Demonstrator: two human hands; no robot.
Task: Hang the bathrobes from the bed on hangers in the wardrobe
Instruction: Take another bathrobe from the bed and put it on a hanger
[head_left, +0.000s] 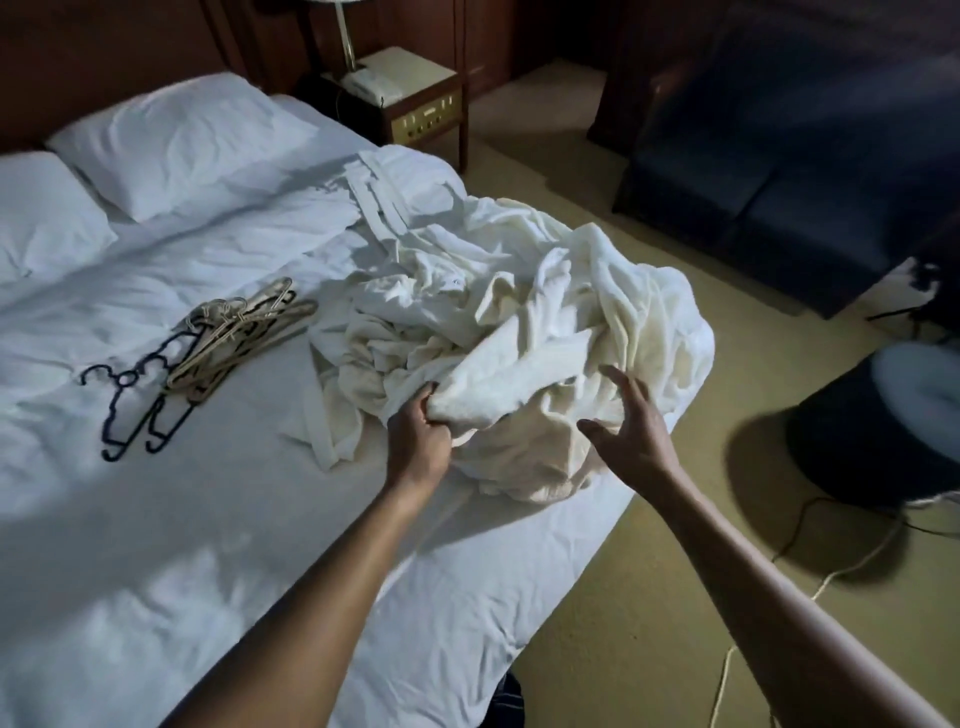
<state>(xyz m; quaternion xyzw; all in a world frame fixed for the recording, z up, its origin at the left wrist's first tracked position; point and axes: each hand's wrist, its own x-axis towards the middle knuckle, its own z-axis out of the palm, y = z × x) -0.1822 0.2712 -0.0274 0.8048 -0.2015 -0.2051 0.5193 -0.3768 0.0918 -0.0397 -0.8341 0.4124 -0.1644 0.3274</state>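
Observation:
A crumpled pile of white bathrobes (524, 322) lies at the right edge of the bed (156, 519), with loose white belts trailing from it. My left hand (418, 434) grips a fold of the nearest robe at the pile's front. My right hand (631, 421) hovers just right of that fold, fingers spread, holding nothing. A bundle of beige hangers (239, 338) and a dark blue hanger (140, 410) lie on the sheet left of the pile. No wardrobe is in view.
Two pillows (171, 140) sit at the head of the bed. A nightstand (415, 98) with a phone and lamp stands behind. A dark sofa (779, 197) and a round black object (872, 441) with cables occupy the carpet to the right.

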